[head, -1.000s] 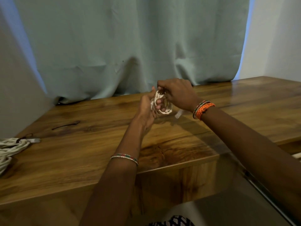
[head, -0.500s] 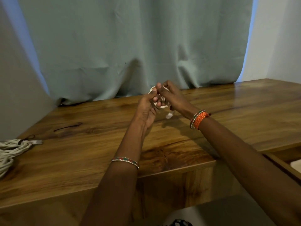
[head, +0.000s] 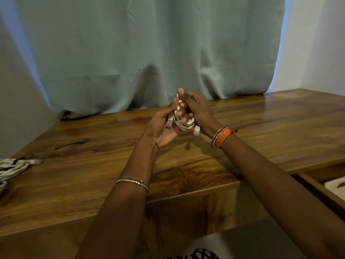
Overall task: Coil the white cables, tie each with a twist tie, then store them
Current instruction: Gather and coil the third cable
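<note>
A coiled white cable [head: 183,122] is held between both hands above the middle of the wooden table [head: 261,131]. My left hand [head: 162,128] cups the coil from the left, thumb up along its side. My right hand [head: 196,107] grips the coil from the right, fingers curled through the loops. Two white plugs hang out of the coil, one at the left [head: 169,123] and one below [head: 197,130]. A dark twist tie [head: 71,143] lies on the table to the left. Any tie on the held coil is hidden.
More white cables [head: 13,168] lie bundled at the table's left edge. A pale green curtain [head: 149,53] hangs behind the table. An open drawer [head: 321,186] with a white object inside shows at the lower right.
Both hands have turned the coil: my right hand rose over its top and my left palm opened toward me. The plugs now hang below the hands.
</note>
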